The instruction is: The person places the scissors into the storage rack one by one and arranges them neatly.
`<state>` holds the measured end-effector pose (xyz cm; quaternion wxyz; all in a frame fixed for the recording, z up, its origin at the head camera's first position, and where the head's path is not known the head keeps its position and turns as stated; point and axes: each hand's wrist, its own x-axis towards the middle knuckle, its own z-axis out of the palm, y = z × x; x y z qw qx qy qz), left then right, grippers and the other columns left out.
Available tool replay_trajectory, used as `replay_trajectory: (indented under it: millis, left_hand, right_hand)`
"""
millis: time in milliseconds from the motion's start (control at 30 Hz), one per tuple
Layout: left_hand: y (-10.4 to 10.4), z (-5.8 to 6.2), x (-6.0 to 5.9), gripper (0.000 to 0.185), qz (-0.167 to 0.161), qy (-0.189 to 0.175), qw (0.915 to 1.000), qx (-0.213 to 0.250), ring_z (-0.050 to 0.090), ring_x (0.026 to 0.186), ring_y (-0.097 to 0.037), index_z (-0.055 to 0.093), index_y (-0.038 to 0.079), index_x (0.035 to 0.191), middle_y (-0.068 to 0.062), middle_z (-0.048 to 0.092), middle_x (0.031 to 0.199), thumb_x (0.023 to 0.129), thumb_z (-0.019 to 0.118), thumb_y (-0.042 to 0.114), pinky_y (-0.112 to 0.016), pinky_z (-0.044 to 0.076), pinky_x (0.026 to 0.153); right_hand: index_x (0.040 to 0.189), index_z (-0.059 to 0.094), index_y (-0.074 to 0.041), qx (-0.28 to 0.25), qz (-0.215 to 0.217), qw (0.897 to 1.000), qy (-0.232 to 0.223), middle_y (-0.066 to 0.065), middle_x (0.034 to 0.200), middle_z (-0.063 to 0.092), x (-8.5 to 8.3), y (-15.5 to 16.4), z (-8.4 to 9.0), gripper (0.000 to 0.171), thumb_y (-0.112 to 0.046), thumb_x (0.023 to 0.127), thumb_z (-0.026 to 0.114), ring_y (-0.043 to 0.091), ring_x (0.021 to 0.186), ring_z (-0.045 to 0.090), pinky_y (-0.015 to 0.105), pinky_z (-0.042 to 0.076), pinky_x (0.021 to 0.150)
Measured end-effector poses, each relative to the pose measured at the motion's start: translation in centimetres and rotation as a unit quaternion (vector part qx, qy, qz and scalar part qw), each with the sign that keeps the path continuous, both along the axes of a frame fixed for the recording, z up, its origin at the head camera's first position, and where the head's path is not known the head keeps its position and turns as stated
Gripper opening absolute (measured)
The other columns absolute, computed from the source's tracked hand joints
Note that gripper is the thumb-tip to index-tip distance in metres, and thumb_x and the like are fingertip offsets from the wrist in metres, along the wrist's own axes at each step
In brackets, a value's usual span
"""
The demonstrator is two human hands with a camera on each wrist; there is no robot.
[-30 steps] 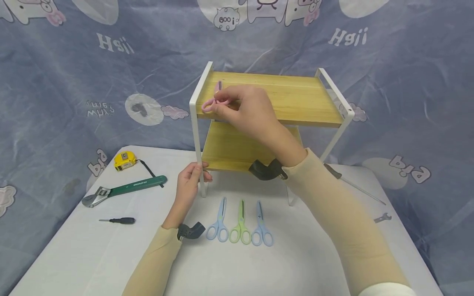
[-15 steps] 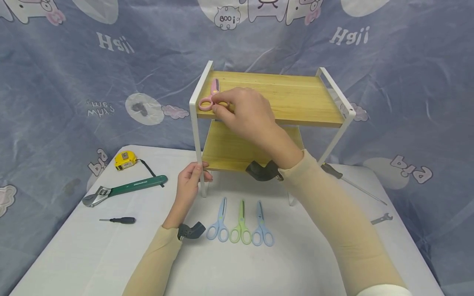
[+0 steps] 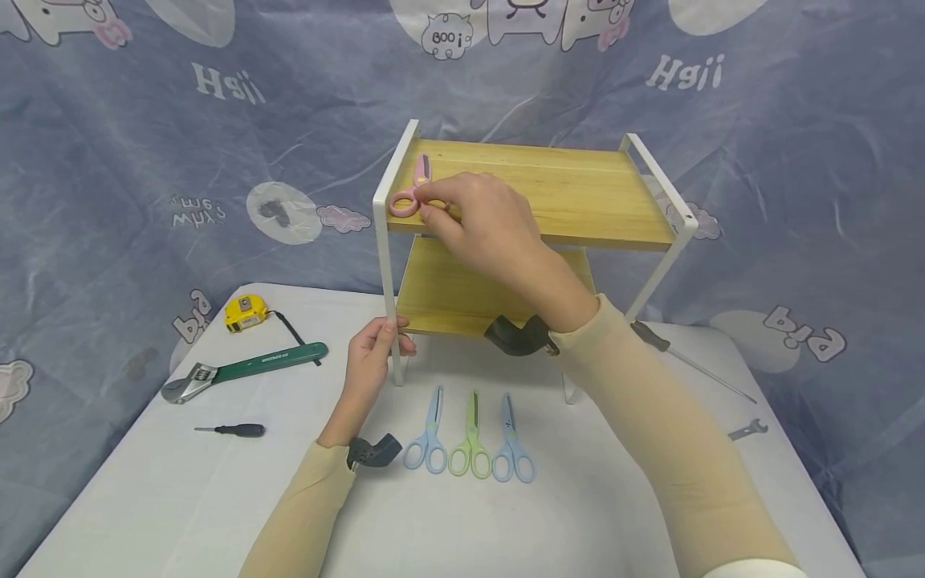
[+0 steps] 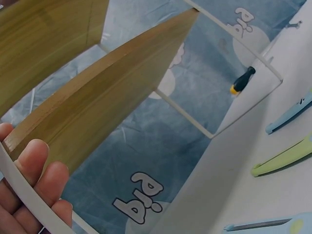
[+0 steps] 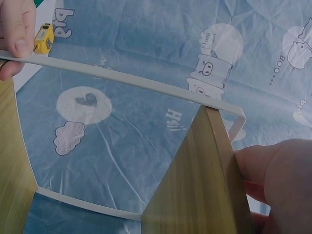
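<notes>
Two hands work at a two-tier wooden rack (image 3: 578, 189) that stands in the middle of the head view. The right hand (image 3: 480, 217) reaches up from the lower right of the frame, its forearm in a beige sleeve, wrist bent, fingers curled down onto the front left corner of the top shelf, where its grip pinches the handle loops of the pink scissors (image 3: 410, 193). Those scissors lie flat on the top shelf, blades pointing away toward the upper part of the frame, one loop showing just left of the fingertips and close beside the white frame post. The left hand (image 3: 367, 363) comes up from the bottom centre and its grip is closed round the front left leg of the rack, low down near the lower shelf; in the left wrist view the fingers (image 4: 36, 168) wrap that white bar. On the white table (image 3: 144, 498), near the bottom centre, three more scissors (image 3: 470, 437) lie side by side, blue, green and blue, just right of the left wrist. At the left of the frame lie a yellow tape measure (image 3: 244, 311), a green adjustable wrench (image 3: 246, 371) and a small black screwdriver (image 3: 231, 430); a long screwdriver (image 3: 686, 357) and a small spanner (image 3: 747, 431) lie at the right. Behind hangs a blue-grey cloth (image 3: 144, 160) printed with cartoon figures.
</notes>
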<state>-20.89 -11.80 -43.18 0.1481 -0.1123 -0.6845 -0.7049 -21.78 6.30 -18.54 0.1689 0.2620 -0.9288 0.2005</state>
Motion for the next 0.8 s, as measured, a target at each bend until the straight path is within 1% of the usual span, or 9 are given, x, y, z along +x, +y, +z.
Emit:
replay_trajectory:
  millis: [67,200,267,433,667,800]
  left_hand:
    - [0.00,0.01,0.00,0.033,0.000,0.000,1.0000,0.001,0.071,0.072,-0.011,0.065,-0.008,0.112,-0.018,0.071,0.076,0.109,0.047,0.021,-0.030,0.061,0.077]
    - [-0.02,0.01,-0.03,0.034,-0.002,-0.002,1.0000,0.002,0.070,0.071,-0.007,0.065,-0.008,0.112,-0.009,0.072,0.075,0.109,0.047,0.021,-0.030,0.061,0.077]
    - [-0.03,0.00,-0.03,0.034,-0.002,-0.002,1.0000,0.001,0.070,0.071,-0.005,0.065,-0.008,0.112,-0.007,0.071,0.074,0.109,0.047,0.021,-0.029,0.061,0.077]
    - [0.01,0.03,-0.04,0.035,-0.002,0.000,1.0000,0.004,0.071,0.071,-0.005,0.065,-0.008,0.112,-0.006,0.071,0.074,0.109,0.048,0.022,-0.028,0.061,0.076]
    - [0.03,-0.04,-0.05,0.035,-0.003,0.000,1.0000,0.006,0.070,0.071,-0.005,0.064,-0.009,0.112,0.009,0.070,0.072,0.109,0.048,0.021,-0.024,0.059,0.076]
    - [0.01,-0.10,-0.07,0.035,-0.006,0.001,1.0000,0.005,0.070,0.071,-0.006,0.064,-0.009,0.112,0.009,0.070,0.072,0.109,0.048,0.022,-0.024,0.059,0.075]
  right_hand:
    - [0.128,0.072,-0.028,0.007,0.002,1.000,0.002,-0.001,0.123,0.074,0.02,0.02,0.03,0.029,-0.032,0.102,0.062,0.022,0.099,0.061,0.038,0.045,0.072]
    - [0.129,0.072,-0.028,0.012,0.001,1.000,0.003,-0.001,0.125,0.073,0.08,0.03,0.03,0.029,-0.033,0.102,0.061,0.023,0.106,0.063,0.040,0.048,0.074]
    - [0.129,0.071,-0.028,0.012,0.001,1.000,0.003,-0.001,0.125,0.073,0.08,0.00,0.03,0.029,-0.033,0.102,0.061,0.024,0.107,0.063,0.041,0.048,0.075]
    - [0.130,0.071,-0.029,0.013,0.000,1.000,0.004,-0.001,0.127,0.073,0.08,0.02,0.02,0.029,-0.032,0.102,0.060,0.023,0.109,0.064,0.042,0.049,0.076]
    - [0.130,0.071,-0.029,0.013,-0.001,1.000,0.005,-0.002,0.131,0.071,0.10,0.11,-0.08,0.030,-0.033,0.103,0.060,0.024,0.116,0.064,0.044,0.052,0.080]
    - [0.129,0.071,-0.028,0.010,-0.001,1.000,0.011,-0.003,0.130,0.072,0.13,0.15,-0.22,0.030,-0.033,0.103,0.059,0.024,0.113,0.065,0.042,0.051,0.079]
